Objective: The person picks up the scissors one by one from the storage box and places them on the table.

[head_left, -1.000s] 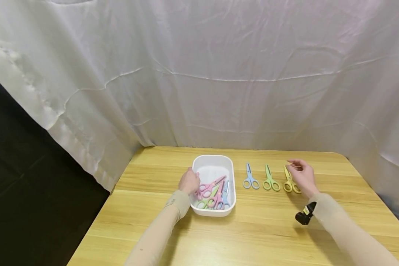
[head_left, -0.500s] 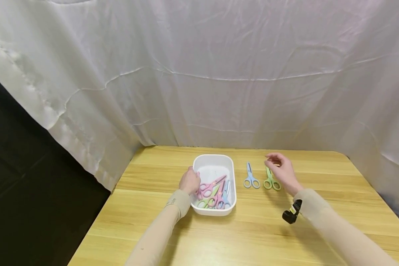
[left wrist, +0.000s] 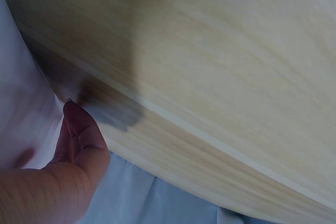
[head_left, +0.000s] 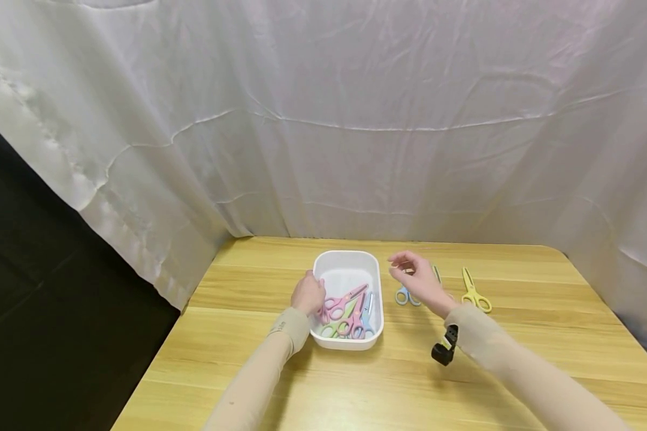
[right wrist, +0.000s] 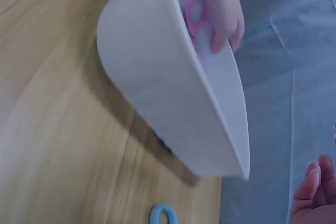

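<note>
A white plastic bin holds several pink, green and blue scissors. On its left side, my left hand grips the rim, with fingers over the inner side and the thumb outside, as the left wrist view suggests. My right hand hovers just right of the bin, fingers loosely bent and nothing between them. Below it lies a pair of blue scissors, its blades mostly covered by the hand. Green scissors are largely hidden behind the right hand and wrist.
Yellow scissors lie farther right on the wooden table. A pale curtain hangs behind the table's back edge, and a black cloth is at the left. A small black camera sits on the right wrist.
My right hand has moved left, from over the yellow scissors past the green ones to above the blue ones. The yellow scissors are uncovered now. The left hand and bin stay in place.
</note>
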Demonstrator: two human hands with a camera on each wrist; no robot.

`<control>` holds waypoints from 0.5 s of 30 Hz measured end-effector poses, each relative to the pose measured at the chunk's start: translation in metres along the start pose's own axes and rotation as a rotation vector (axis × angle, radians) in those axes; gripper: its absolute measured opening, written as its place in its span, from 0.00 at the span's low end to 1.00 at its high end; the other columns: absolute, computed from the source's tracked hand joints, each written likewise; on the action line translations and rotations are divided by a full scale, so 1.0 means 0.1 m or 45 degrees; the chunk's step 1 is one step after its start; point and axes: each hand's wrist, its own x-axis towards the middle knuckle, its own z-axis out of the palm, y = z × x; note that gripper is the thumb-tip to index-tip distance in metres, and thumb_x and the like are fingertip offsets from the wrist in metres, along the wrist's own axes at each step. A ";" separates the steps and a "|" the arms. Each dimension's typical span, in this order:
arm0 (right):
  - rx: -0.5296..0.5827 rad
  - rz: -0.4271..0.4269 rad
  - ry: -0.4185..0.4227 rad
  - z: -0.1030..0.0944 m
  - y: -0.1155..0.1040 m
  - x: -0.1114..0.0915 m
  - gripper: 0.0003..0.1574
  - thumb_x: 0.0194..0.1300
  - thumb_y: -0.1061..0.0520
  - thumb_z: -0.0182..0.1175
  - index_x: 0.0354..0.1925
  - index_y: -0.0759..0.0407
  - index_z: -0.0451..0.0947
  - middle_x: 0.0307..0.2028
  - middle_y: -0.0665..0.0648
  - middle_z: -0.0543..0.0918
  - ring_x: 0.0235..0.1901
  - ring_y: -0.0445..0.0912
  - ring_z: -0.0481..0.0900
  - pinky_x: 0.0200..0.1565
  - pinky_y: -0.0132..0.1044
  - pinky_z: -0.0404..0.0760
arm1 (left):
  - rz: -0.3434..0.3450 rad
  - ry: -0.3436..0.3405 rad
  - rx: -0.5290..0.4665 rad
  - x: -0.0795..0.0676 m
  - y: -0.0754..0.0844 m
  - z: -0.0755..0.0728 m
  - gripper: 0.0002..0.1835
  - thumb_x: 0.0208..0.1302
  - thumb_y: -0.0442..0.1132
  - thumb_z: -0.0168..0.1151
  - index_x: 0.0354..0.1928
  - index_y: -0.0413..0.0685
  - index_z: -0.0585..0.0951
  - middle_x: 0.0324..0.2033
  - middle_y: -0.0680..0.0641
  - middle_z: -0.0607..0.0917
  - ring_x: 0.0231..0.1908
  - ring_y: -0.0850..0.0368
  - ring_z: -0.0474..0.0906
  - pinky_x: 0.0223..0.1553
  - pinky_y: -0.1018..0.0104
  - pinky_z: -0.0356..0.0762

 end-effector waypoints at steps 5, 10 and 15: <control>-0.030 -0.040 -0.087 0.18 -0.06 0.02 0.15 0.66 0.64 0.60 0.51 0.65 0.78 0.46 0.67 0.82 0.43 0.44 0.79 0.47 0.31 0.80 | -0.004 0.001 -0.005 -0.01 0.01 0.00 0.32 0.77 0.45 0.48 0.73 0.30 0.61 0.63 0.29 0.76 0.62 0.35 0.77 0.67 0.43 0.74; -0.063 -0.058 -0.219 0.32 -0.11 0.03 0.15 0.67 0.63 0.59 0.52 0.63 0.77 0.48 0.66 0.81 0.45 0.49 0.79 0.49 0.37 0.80 | -0.010 -0.007 -0.011 -0.02 0.01 -0.01 0.31 0.77 0.45 0.48 0.73 0.31 0.61 0.63 0.29 0.77 0.60 0.35 0.78 0.66 0.44 0.75; -0.116 -0.060 -0.327 0.43 -0.17 0.03 0.16 0.66 0.63 0.60 0.52 0.63 0.77 0.50 0.65 0.81 0.47 0.52 0.79 0.50 0.40 0.80 | -0.008 -0.012 -0.024 -0.02 0.01 -0.02 0.32 0.77 0.45 0.48 0.74 0.31 0.60 0.63 0.28 0.76 0.61 0.34 0.77 0.66 0.43 0.75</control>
